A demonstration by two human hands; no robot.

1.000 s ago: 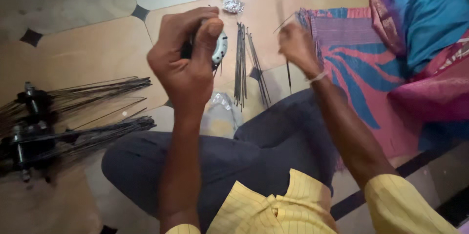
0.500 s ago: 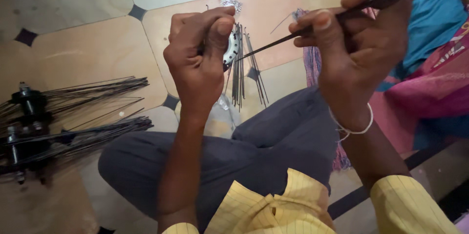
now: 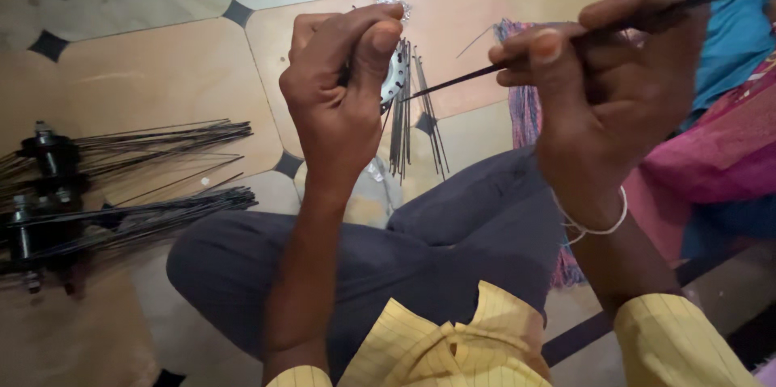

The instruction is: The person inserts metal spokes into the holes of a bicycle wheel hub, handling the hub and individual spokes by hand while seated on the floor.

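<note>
Pinching the thin dark wire spoke (image 3: 517,64) in your right hand (image 3: 602,88) while your left hand (image 3: 339,104) clenches the shiny round metal hub (image 3: 396,72), you risk missing its hole and bending the tip.

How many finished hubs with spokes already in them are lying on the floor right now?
2, both at the left edge: one spoked hub farther from the person, a second spoked hub nearer the knee, spokes fanning right. More may lie out of frame. The left hand holds another hub.
</note>
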